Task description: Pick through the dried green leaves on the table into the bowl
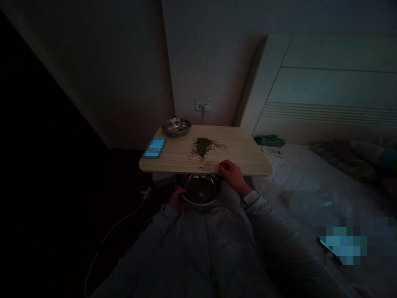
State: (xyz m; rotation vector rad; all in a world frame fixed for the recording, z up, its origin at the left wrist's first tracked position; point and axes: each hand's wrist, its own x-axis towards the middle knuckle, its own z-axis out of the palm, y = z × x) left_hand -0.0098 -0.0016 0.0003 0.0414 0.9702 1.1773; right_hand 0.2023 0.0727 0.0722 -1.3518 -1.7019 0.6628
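Note:
My left hand is closed on the rim of a metal bowl, just below the table's front edge. Its inside is dark, so the contents are hard to make out. Over the front edge of the small wooden table, my right hand pinches a thin, see-through flat piece, whose kind I cannot make out. Small green beans or seeds lie in a loose pile beyond that piece, with some scattered around. Another metal bowl stands at the table's back left corner.
A pixelated bright screen lies at the table's left edge. Behind the table is a wall socket with a plug. To the right, a bed holds a green bottle and a phone. A white cable trails at left.

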